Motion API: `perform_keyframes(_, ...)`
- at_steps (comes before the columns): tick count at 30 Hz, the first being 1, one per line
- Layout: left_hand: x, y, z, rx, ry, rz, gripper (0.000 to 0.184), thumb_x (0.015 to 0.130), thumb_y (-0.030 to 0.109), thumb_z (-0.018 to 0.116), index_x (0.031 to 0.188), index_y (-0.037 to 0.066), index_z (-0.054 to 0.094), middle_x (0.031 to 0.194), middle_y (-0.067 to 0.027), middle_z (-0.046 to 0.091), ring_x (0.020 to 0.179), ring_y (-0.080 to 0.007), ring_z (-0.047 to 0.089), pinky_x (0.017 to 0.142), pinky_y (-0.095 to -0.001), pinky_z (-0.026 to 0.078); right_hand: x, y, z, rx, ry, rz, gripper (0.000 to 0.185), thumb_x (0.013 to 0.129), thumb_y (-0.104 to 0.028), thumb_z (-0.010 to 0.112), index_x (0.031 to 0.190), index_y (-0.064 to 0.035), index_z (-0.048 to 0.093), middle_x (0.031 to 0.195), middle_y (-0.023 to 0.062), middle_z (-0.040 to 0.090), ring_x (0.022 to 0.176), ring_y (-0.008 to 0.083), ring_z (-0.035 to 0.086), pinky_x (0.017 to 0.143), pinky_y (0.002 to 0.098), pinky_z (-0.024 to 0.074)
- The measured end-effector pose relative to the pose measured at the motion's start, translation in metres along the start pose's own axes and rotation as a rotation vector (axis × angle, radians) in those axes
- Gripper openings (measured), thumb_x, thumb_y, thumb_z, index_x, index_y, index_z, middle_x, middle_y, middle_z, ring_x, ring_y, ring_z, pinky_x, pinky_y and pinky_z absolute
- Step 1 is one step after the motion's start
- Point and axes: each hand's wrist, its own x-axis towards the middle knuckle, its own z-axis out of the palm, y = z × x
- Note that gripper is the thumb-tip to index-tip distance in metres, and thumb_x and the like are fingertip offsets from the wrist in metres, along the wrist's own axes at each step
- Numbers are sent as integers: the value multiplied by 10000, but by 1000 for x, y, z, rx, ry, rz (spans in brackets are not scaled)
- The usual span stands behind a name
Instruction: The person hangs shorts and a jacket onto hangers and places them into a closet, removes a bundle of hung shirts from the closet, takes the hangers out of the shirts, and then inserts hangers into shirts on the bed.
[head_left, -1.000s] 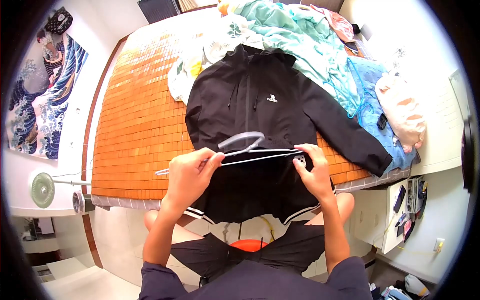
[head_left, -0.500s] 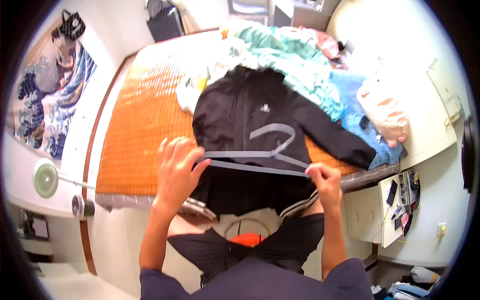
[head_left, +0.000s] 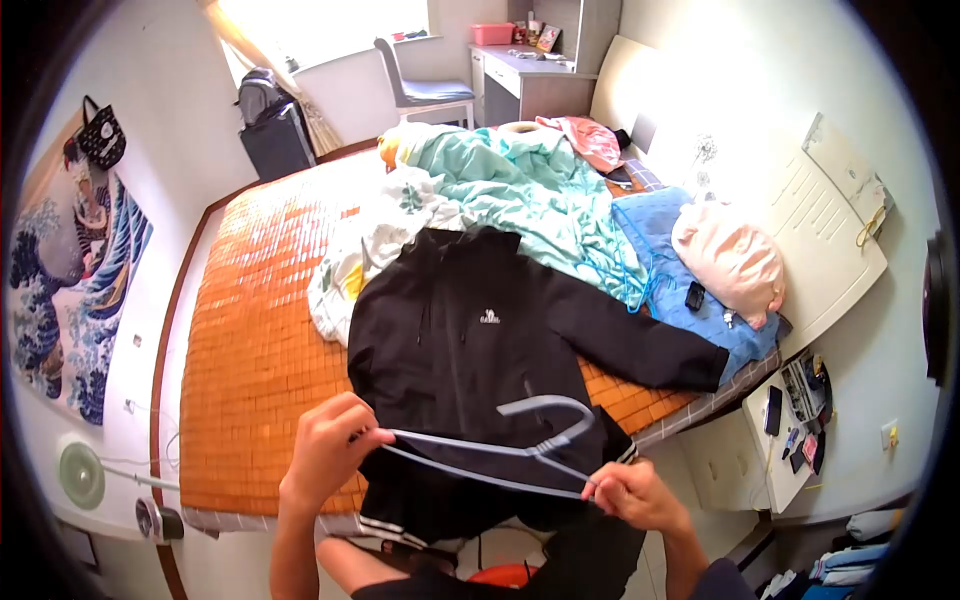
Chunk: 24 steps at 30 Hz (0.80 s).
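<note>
A grey-blue hanger (head_left: 480,448) is stretched between my two hands, its hook pointing up. My left hand (head_left: 338,447) is closed on its left end. The right end is pinched by my right hand (head_left: 637,494). Below and behind the hanger, a black jacket (head_left: 455,330) with a small white logo lies spread on the bed (head_left: 255,330), one sleeve stretched to the right. Black clothing with white stripes (head_left: 400,500) hangs over the bed's near edge, partly behind the hanger.
Teal bedding (head_left: 520,190) and a blue pillow (head_left: 655,270) with a pink one (head_left: 730,260) lie on the bed. An open drawer (head_left: 790,450) stands at right, a green fan (head_left: 82,474) at left, a chair (head_left: 420,90) behind.
The view has tilted up, showing the window, chair and desk. Both hands have spread farther apart with the hanger, which has turned flatter with its hook now toward the right.
</note>
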Motion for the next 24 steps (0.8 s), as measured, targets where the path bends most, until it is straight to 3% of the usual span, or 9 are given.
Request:
perform_keyframes(3, 32, -2, 18, -35, -92, 146, 460, 639, 432, 865, 676, 82, 568, 682, -25, 534, 612, -207, 572, 518, -324, 452, 6, -4, 9, 212, -51, 39, 354, 1074, -284, 509, 926, 1, 660, 656, -23, 524, 588, 43, 455, 548, 216, 393)
perform_keyframes(7, 71, 12, 53, -30, -168, 140, 443, 632, 446, 854, 687, 100, 582, 725, -5, 553, 684, -214, 586, 588, -333, 478, -3, -23, -11, 355, 119, 113, 350, 1045, -237, 570, 826, 16, 672, 616, -24, 522, 562, 38, 438, 524, 213, 347)
perform_keyframes(9, 97, 36, 67, -25, 1, 227, 472, 586, 380, 892, 891, 97, 669, 1042, -51, 623, 1026, -296, 586, 865, -418, 501, -14, -41, -28, 352, 190, 110, 345, 1028, -200, 576, 783, 21, 678, 572, -26, 508, 526, 39, 425, 504, 212, 318)
perform_keyframes(10, 111, 54, 72, -50, -39, 240, 472, 586, 380, 892, 891, 97, 669, 1042, -51, 623, 1026, -296, 586, 865, -418, 501, -19, -51, -39, 371, 228, 133, 345, 1028, -200, 576, 783, 21, 678, 572, -26, 508, 526, 39, 425, 504, 212, 318)
perform_keyframes(12, 138, 95, 80, 59, 1, 87, 681, 570, 277, 908, 1178, 111, 652, 1409, -141, 473, 1334, -413, 374, 1110, -535, 334, -34, -71, -58, 324, 269, 175, 339, 1026, -188, 568, 787, 26, 677, 561, -28, 499, 509, 40, 409, 492, 217, 307)
perform_keyframes(13, 147, 102, 89, 31, -51, 95, 818, 587, 186, 884, 1339, 125, 570, 1548, -207, 308, 1435, -444, 238, 1173, -570, 234, -41, -84, -62, 361, 350, 182, 332, 1023, -186, 575, 795, 31, 682, 550, -24, 492, 498, 43, 409, 484, 223, 304)
perform_keyframes(17, 194, 157, 117, 1, -159, 151, 604, 973, 341, 589, 1463, 18, 444, 1565, -253, 301, 1448, -442, 256, 1167, -540, 228, -76, -99, -77, 462, 668, 213, 312, 1024, -187, 581, 831, 26, 704, 553, -6, 511, 505, 55, 434, 478, 236, 323)
perform_keyframes(22, 209, 234, 165, -229, -342, 239, 629, 971, 268, 560, 1480, -45, 363, 1549, -328, 296, 1435, -480, 317, 1185, -526, 231, -128, -118, -113, 271, 664, -8, 193, 997, -198, 630, 940, -28, 701, 737, 71, 705, 568, 151, 644, 516, 270, 458)
perform_keyframes(24, 218, 259, 183, -310, -355, 264, 648, 961, 237, 550, 1498, -44, 320, 1542, -327, 311, 1429, -473, 331, 1187, -524, 229, -152, -116, -119, 341, 657, -39, 190, 994, -189, 627, 930, -25, 699, 680, 61, 659, 525, 156, 592, 500, 272, 429)
